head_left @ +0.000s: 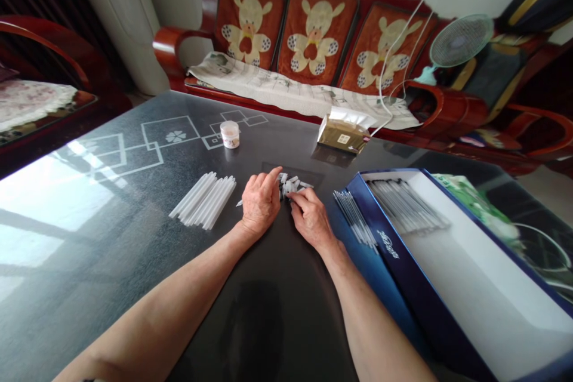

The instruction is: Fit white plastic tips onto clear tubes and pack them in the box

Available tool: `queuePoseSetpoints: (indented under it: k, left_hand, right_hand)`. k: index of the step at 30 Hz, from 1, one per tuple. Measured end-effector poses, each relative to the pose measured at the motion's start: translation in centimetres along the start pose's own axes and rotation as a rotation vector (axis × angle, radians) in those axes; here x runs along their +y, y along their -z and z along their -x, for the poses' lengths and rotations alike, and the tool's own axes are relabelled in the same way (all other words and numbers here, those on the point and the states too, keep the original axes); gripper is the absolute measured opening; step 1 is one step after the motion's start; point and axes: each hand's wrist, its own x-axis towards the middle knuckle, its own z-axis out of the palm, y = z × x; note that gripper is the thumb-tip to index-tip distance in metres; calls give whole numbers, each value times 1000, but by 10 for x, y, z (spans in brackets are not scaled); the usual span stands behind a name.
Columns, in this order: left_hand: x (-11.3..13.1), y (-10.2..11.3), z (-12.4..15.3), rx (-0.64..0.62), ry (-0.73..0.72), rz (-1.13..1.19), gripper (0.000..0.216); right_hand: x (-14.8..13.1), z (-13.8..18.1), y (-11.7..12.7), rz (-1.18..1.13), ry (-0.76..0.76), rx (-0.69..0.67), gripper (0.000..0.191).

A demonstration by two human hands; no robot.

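Note:
My left hand (262, 200) is over the dark table, its index finger stretched forward and its other fingers curled. A thin pointed pen piece (239, 203) sticks out from its left side and seems held in the curled fingers. My right hand (311, 218) reaches into a pile of small white and clear pieces (292, 182), thumb and index finger pressed together at its near edge. What they pinch is too small to make out. Left of my hands lie several whitish pen barrels (203, 200) in a row. To the right, several thin pen refills (356, 221) lie beside the box.
A blue box (394, 250) with a white inside stands at right, holding a row of finished-looking pens (405, 206). Further back are a small round tub (230, 134) and a tissue pack (344, 131). A green plastic bag (478, 206) lies beyond the box.

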Motion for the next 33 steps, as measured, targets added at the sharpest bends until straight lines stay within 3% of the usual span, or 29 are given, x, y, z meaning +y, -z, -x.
queuePoseSetpoints:
  k: [4,10,13,20,23,25,28,33]
  left_hand:
    - [2,1,1,-20,-20,-5,32]
    - [2,0,2,-34,-13,4,31]
    - [2,0,2,-43,-5,3,31]
    - [1,-1,3,-57,11,6,31]
    - [2,-2,3,-57,16,26,30]
    - [3,-3,3,-65,7,59,27]
    - [5,-3,3,-137,-33,107,20]
    - [7,-1,3,-298,-49,58,22]
  right_hand:
    - [-2,0,2,31,-2,-17,24]
    - [-6,-2,6,-11,-30,68,22]
    - [-6,-1,6,1,-5,43,25]
    - [-10,2,5,91,61,-84,11]
    - [-9,1,5,35,86,-57,11]
    - [-7,-1,5,-68,42,36,11]
    - [-2,-3,4,-263,-140,187,14]
    - [8,-3,-1,-489,-355,275,23]
